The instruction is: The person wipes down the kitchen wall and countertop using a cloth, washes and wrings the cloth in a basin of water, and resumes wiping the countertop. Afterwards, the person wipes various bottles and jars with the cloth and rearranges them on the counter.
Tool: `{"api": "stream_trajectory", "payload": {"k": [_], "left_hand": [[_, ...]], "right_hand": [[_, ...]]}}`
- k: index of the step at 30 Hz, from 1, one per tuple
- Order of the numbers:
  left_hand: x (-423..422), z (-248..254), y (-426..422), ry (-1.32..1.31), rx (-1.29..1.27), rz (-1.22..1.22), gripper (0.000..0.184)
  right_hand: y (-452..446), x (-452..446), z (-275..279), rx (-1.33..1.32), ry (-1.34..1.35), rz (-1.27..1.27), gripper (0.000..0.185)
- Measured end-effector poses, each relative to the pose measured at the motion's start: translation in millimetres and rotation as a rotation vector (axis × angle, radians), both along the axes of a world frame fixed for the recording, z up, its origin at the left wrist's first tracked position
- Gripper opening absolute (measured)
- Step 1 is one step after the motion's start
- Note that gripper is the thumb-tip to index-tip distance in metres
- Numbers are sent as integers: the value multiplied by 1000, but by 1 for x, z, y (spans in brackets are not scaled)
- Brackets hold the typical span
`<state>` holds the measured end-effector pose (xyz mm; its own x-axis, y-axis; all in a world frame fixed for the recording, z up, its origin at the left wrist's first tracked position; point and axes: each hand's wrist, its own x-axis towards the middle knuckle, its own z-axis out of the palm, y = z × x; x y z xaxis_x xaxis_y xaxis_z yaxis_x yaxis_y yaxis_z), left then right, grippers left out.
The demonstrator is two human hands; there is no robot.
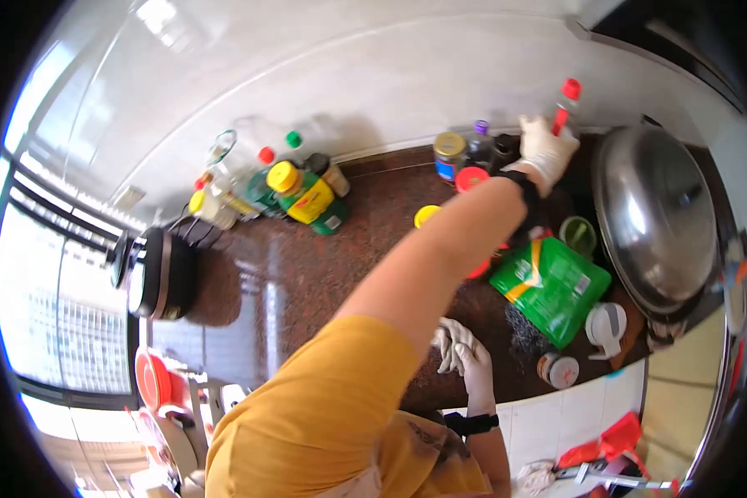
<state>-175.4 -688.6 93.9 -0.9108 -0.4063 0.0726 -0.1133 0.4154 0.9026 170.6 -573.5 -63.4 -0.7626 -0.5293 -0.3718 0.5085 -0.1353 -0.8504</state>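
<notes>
My left hand (548,151), in a pale glove, reaches to the back of the counter beside the wall. Its fingers are closed on a clear bottle with a red cap (568,101), whose lower part is hidden. Close by stand a jar with a gold lid (450,152), a purple-capped bottle (480,148) and a dark-capped bottle (504,148). Also gloved, my right hand (471,357) is closed on a bunched greyish cloth (450,342) near the counter's front edge. My left forearm covers part of several red- and yellow-lidded containers.
A green pouch (552,286) lies by a white-lidded container (606,326) and small jar (561,371). A large metal lid (660,216) stands at right. Several bottles, including a yellow-capped one (307,197), line the wall. A black appliance (162,274) is at left.
</notes>
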Motion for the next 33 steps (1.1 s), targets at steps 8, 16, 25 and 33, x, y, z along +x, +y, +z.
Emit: {"api": "stream_trajectory", "payload": {"k": [8, 16, 25, 33], "left_hand": [[-23, -38, 17, -23, 169, 174, 31], [70, 28, -60, 332, 903, -99, 32], [281, 71, -216, 394, 922, -349, 34], [463, 15, -263, 29, 883, -95, 49]], "right_hand": [[3, -2, 11, -122, 8, 21, 37], [6, -1, 2, -122, 70, 45, 41], [-42, -10, 66, -381, 151, -117, 88], [-134, 10, 67, -535, 55, -169, 89]]}}
